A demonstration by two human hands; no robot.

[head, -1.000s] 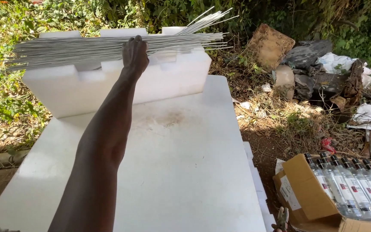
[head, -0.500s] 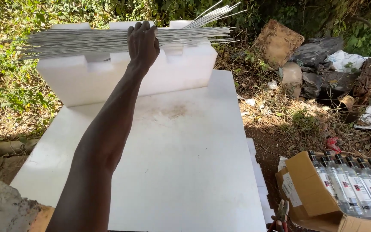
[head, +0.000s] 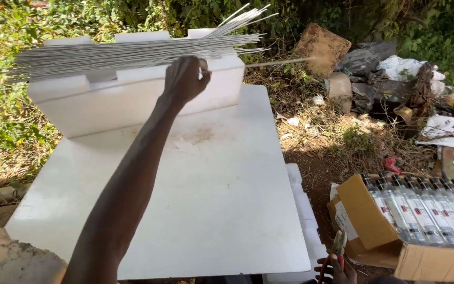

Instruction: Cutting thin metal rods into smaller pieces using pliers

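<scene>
White foam slab (head: 195, 210) fills my view, with a notched foam block (head: 106, 100) at its far edge carrying the bundle of thin grey rods (head: 127, 52). My left hand (head: 184, 79) pinches one rod (head: 279, 62) just beside the bundle. My right hand (head: 337, 265), bottom edge, grips red-handled pliers (head: 337, 247) near the carton of bottles (head: 421, 215).

L hand (head: 184, 79) grips one thin rod (head: 277, 62) beside rod bundle (head: 132, 52) on white foam block (head: 132, 100).

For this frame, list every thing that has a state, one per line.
left hand: closed on a single thin rod
thin rod: held, pointing right
rod bundle: lying across the notched foam block
foam block: upright on white board
cardboard box: open, full of bottles
right hand: gripping pliers
</scene>
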